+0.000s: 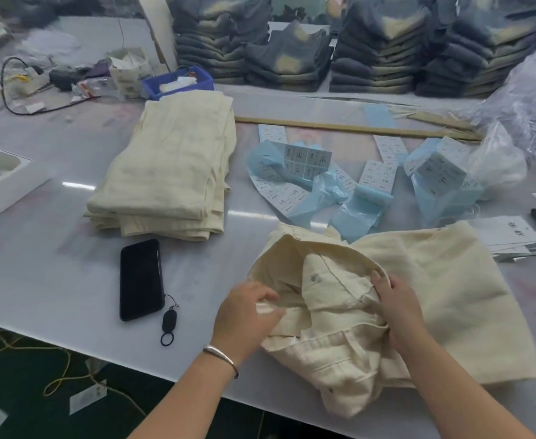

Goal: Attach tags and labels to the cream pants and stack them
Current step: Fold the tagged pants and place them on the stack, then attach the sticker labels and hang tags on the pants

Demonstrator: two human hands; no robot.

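A pair of cream pants (434,280) lies open at the waist on the white table, near its front edge. My left hand (244,315) pinches the left side of the waistband, with a pale tag or fabric fold between the fingers. My right hand (399,302) grips the waistband's inner edge on the right. A stack of folded cream pants (171,166) sits farther back to the left. Sheets of printed labels (306,160) on blue backing lie behind the open pants, with a bundle of labels (441,169) to the right.
A black phone (140,278) with a dangling ring strap (168,324) lies left of my hands. A blue bin (152,87), cables, a wooden ruler (355,128), paper tags (510,236), plastic bags and stacks of dark jeans (377,52) fill the back. A white tray (3,182) is at far left.
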